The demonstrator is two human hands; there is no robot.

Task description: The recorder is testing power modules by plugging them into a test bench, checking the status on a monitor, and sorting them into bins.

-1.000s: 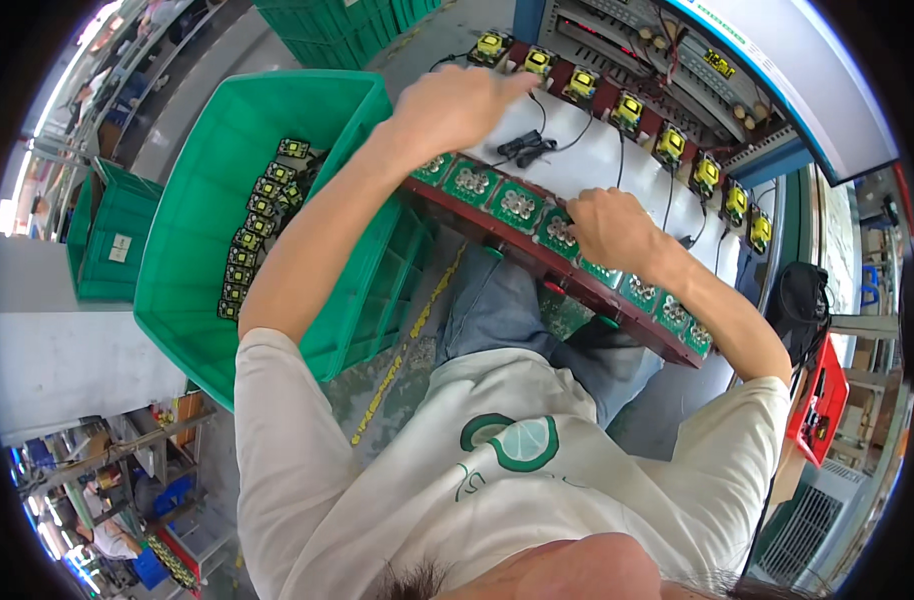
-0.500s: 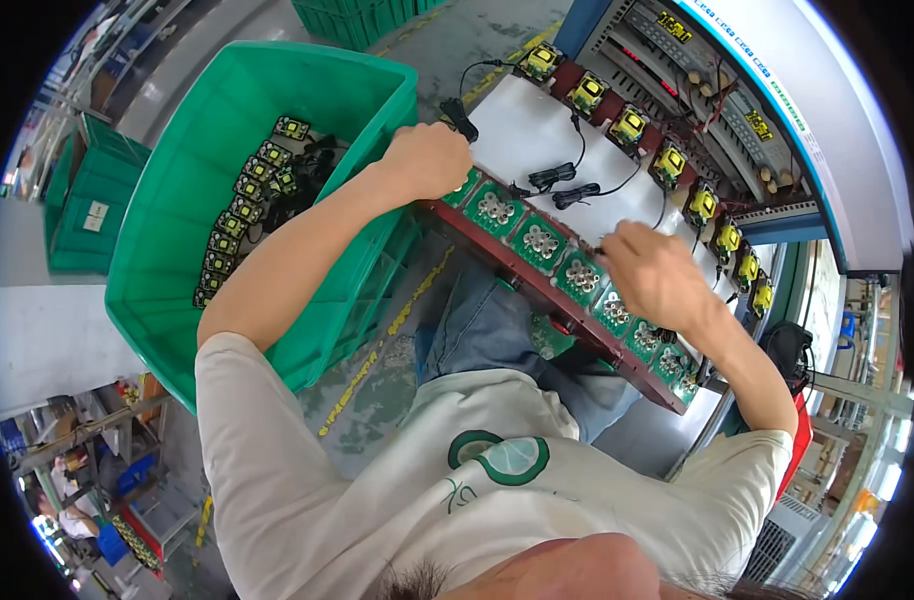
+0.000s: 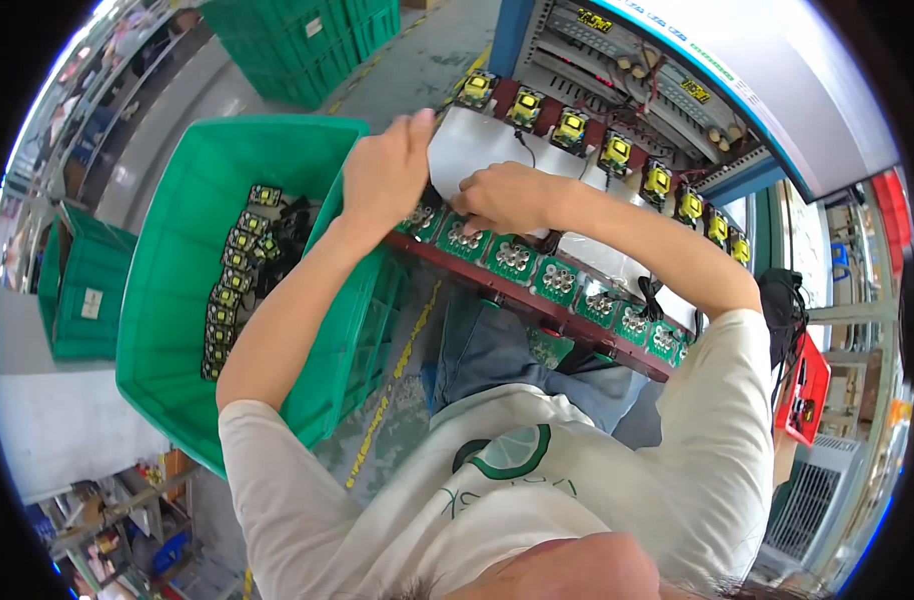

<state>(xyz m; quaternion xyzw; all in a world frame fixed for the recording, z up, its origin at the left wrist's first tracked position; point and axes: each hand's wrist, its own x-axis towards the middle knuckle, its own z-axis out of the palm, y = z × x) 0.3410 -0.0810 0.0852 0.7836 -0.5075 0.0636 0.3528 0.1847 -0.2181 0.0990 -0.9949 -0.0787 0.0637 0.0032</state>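
My left hand point(image 3: 385, 180) is at the left end of the fixture, beside the corner of the pale metal plate point(image 3: 467, 140). Its fingers point up and bunch together; whatever they may hold is hidden. Close by, my right hand point(image 3: 512, 198) reaches across the plate with fingers curled down over the front row of green circuit boards point(image 3: 512, 257), which carry round metal contacts. What lies under these fingertips cannot be made out. Black cable point(image 3: 429, 200) shows between the hands. Yellow-topped power boards point(image 3: 569, 128) stand in a row along the back edge.
A large green bin point(image 3: 157, 330) at left holds several power boards point(image 3: 232, 280) and black cables. Behind the fixture rises a test cabinet point(image 3: 627, 70) with lit displays. A cable bundle point(image 3: 651, 298) lies toward the plate's right end. A red crate point(image 3: 803, 390) stands at right.
My right hand has moved left along the fixture, close to my left hand. My left hand has gone from a fist over the fixture's end to fingers pointing up. The whole view has shifted.
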